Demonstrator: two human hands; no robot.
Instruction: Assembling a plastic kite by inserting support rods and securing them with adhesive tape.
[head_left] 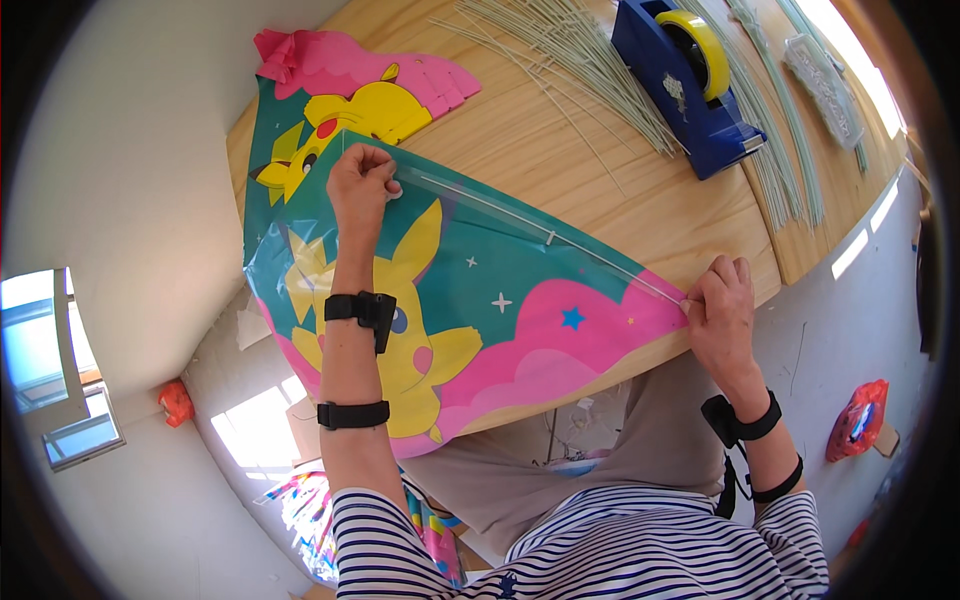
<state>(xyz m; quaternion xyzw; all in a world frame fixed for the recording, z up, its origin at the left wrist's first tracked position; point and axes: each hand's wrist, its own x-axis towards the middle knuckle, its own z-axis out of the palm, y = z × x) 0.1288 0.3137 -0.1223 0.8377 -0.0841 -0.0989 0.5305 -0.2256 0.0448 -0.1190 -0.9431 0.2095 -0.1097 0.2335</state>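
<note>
A triangular kite sheet (475,275), green and pink with a yellow cartoon animal, lies spread on the wooden table. Along its upper slanting edge runs a thin white rod (590,245) with a small fitting partway. My right hand (722,308) pinches the kite's pointed right corner, where the rod ends. My left hand (362,178) is closed at the rod's other side, over the upper part of the sheet. Its fingertips are pressed together; a small whitish bit shows there, too little to name. Another printed section (350,90), pink and yellow, lies beyond the left hand.
A blue tape dispenser (665,95) with a yellow roll stands at the far right, on and beside many thin pale rods (555,50). A clear packet (825,90) lies farther right. Red bags (858,420) rest on the floor. Colourful sheets (305,515) lie below left.
</note>
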